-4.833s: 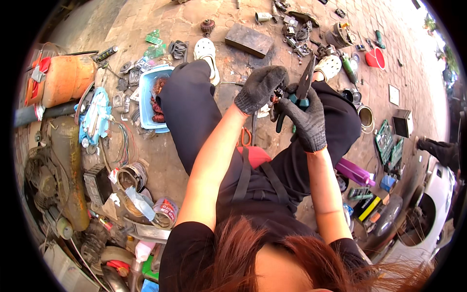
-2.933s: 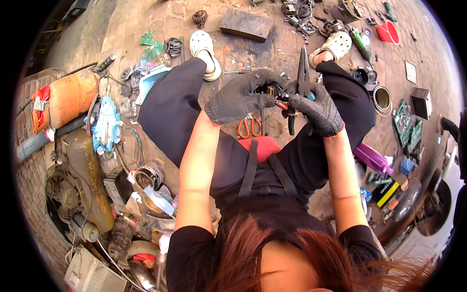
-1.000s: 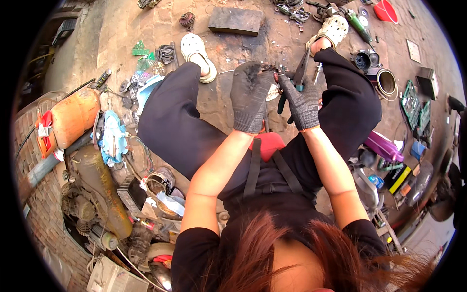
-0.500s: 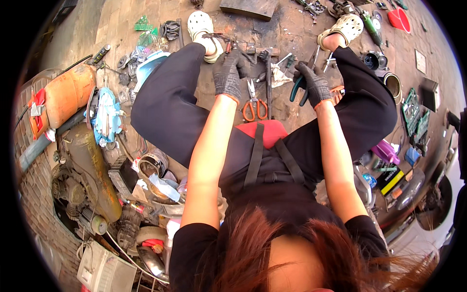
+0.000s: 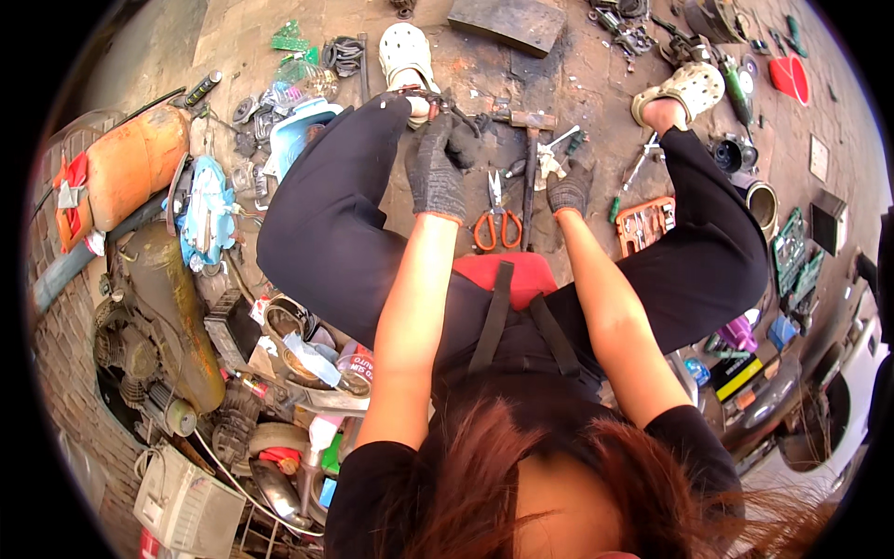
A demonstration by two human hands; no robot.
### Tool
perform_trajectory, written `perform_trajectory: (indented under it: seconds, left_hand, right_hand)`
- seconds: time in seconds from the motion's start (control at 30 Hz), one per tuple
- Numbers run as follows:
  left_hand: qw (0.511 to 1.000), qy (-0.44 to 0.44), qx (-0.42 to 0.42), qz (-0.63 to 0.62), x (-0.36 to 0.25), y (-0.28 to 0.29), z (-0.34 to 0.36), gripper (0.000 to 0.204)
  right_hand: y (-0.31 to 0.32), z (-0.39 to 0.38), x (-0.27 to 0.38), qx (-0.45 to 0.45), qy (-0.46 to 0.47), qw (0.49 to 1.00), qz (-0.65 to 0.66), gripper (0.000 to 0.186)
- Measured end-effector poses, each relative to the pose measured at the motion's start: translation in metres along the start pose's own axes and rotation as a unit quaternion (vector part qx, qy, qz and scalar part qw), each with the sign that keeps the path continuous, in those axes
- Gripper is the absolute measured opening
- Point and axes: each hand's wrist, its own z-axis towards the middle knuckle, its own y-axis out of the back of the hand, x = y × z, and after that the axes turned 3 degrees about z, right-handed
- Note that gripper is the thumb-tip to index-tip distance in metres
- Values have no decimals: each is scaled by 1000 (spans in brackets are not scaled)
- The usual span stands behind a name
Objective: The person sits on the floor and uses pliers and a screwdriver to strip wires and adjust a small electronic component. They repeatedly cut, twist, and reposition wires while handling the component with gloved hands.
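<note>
A small dark part (image 5: 425, 94), probably light, stiff and best held by its body, is grasped by the left hand (image 5: 436, 168) near the white shoe (image 5: 407, 48), while the right hand's (image 5: 570, 189) grip cannot be told.

Head view: left fisheye of a head-worn side-by-side pair, it's looking down. Reddish-brown hair (image 5: 466, 456) is hanging nearest the lens, bottom of frame; left hand (image 5: 435, 172) and right hand (image 5: 570, 189) are sitting mid-range, above center; paved ground (image 5: 601, 98) is stretching farther off, bending toward the rim.
</note>
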Motion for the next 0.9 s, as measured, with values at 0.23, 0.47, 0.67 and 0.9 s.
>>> perform_trajectory:
  seconds: [0.23,0.47,0.67,0.9]
  left_hand:
    - [987,-63,96,112,-6,-15,-23,20]
    - [873,-273,166,369,-23,-39,-46,28]
    - [835,-289,149,444,-24,-42,-57,30]
    - [864,-278,160,389,-24,-39,-71,34]
  right_hand:
    - [122,10,158,231,32,804,547,35]
    - [194,5,187,256,59,823,503,33]
    - [192,-25,179,140,129,849,493,32]
    - [188,-44,174,7,257,887,383,28]
